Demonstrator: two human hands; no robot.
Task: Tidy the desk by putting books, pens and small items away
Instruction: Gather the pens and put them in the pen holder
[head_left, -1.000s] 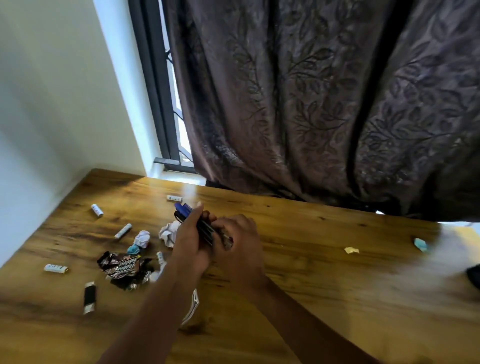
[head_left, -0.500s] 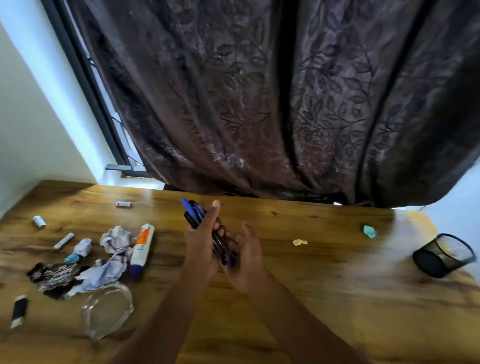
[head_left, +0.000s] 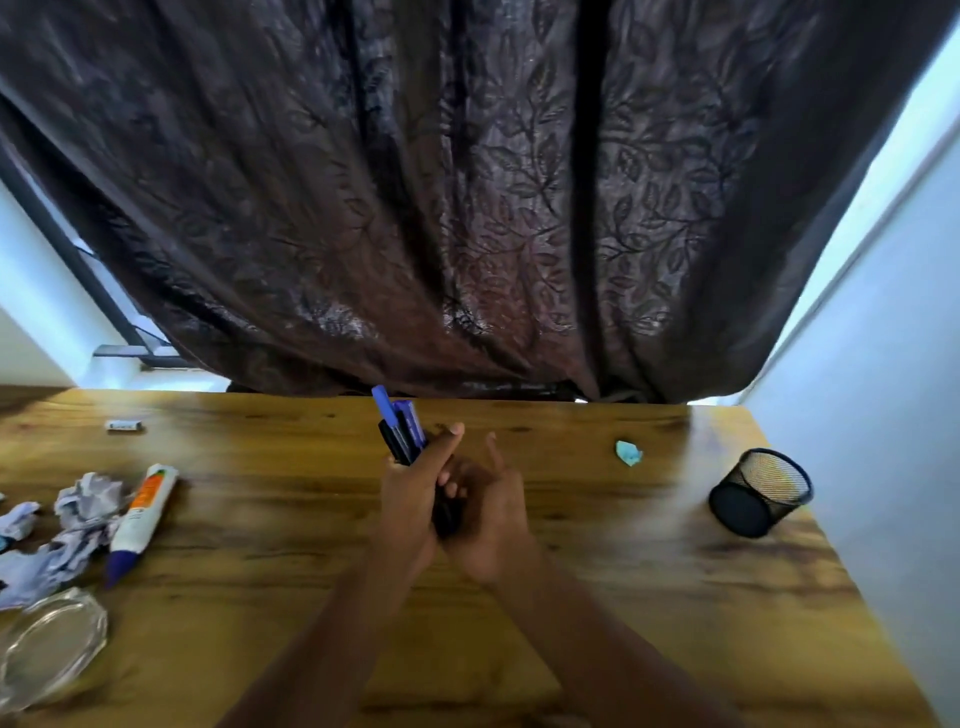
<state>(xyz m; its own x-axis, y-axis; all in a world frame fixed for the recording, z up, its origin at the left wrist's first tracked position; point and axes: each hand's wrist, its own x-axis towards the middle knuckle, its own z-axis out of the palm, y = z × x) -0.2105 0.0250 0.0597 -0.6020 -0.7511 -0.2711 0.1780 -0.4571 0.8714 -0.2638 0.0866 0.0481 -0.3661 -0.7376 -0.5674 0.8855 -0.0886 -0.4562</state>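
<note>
Left hand (head_left: 408, 499) grips a bundle of pens (head_left: 400, 431) above the desk (head_left: 571, 571). Right hand (head_left: 488, 514) cups their lower ends, fingers loose. Mesh cup (head_left: 761, 493) lies tipped at right.

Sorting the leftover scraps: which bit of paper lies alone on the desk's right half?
The small light-blue scrap, left of the mesh cup; the other crumpled paper sits far left.
</note>
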